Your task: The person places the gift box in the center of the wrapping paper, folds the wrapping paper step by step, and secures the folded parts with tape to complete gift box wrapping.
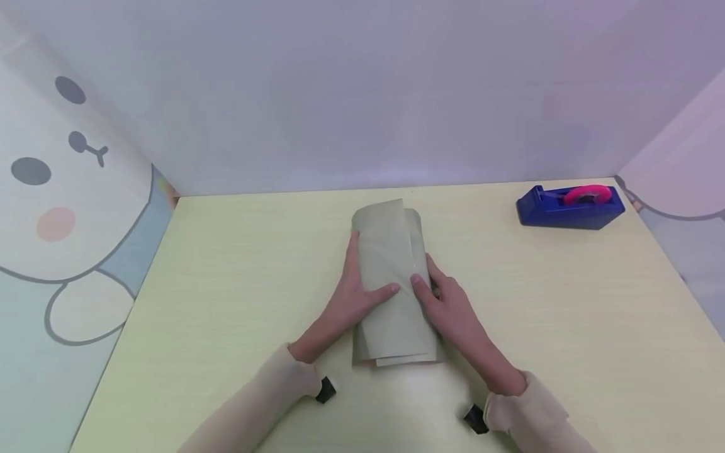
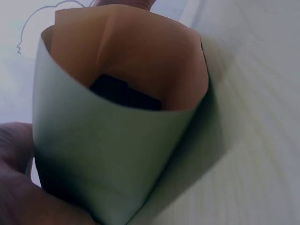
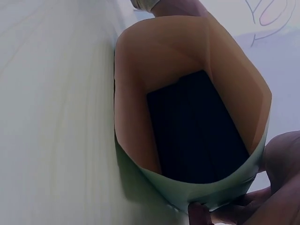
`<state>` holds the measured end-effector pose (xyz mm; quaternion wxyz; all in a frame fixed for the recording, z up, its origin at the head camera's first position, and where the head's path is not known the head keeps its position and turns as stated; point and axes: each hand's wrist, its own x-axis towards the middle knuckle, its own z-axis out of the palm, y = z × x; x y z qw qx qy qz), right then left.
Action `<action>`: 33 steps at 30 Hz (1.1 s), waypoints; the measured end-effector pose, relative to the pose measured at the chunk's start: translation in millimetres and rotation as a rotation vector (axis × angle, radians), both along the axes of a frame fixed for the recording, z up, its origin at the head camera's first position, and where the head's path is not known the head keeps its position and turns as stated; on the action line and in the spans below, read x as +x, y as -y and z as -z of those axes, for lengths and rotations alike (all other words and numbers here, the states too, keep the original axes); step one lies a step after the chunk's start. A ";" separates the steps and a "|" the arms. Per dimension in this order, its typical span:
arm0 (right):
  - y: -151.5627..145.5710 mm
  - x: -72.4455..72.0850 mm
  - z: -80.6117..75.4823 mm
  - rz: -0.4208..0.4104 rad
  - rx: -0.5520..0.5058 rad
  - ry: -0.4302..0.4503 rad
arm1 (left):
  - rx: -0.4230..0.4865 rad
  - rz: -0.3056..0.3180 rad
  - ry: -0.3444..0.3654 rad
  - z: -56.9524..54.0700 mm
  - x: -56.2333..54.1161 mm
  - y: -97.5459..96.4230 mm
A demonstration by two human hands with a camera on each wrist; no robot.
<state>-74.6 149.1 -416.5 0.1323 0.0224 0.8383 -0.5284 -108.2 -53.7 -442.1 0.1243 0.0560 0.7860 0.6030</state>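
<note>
A sheet of grey-green wrapping paper (image 1: 387,251) is folded round a dark block-shaped object (image 3: 194,131) and lies lengthwise on the table. Both wrist views look into an open end of this paper sleeve, brown on its inside, where the dark object sits deeper in; the rest of it is hidden. My left hand (image 1: 350,294) holds the left side, thumb laid over the top and fingers along the edge. From the right, my right hand (image 1: 453,309) grips the other side, its thumb by the overlapping paper edge and its fingers curled at the side.
A blue tape dispenser (image 1: 557,217) with a pink roll (image 1: 595,192) stands at the back right of the pale wooden table (image 1: 255,264). Light walls (image 1: 362,113) rise behind and at both sides. Small black devices (image 1: 325,390) sit at both cuffs.
</note>
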 end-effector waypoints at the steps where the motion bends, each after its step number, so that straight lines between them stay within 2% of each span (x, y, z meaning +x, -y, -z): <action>1: 0.1 0.1 -0.2 0.003 0.004 0.008 | 0.001 -0.005 0.002 0.4 0.1 0.0; 6: 1.0 -0.1 -0.2 0.016 0.017 0.020 | 0.015 -0.017 0.005 0.3 0.6 -0.7; 12: 2.3 0.8 1.8 0.008 0.058 -0.025 | 0.039 -0.054 0.014 -0.1 5.1 -4.6; 15: 1.4 0.5 1.5 0.005 0.061 -0.025 | 0.007 -0.077 0.014 -0.3 7.3 -7.1; 19: -3.9 -0.3 -4.2 0.011 0.000 0.042 | -0.073 -0.098 0.001 -3.4 9.5 -8.8; 23: -13.0 0.2 -14.8 0.016 -0.092 0.125 | -0.098 -0.140 0.016 -6.6 13.6 -10.9; 28: -20.9 -0.5 -23.5 -0.042 -0.061 0.183 | -0.102 -0.221 0.056 -7.4 19.5 -14.1; 33: -26.3 1.4 -23.7 -0.077 -0.050 0.215 | -0.165 -0.235 0.084 -12.2 25.6 -9.2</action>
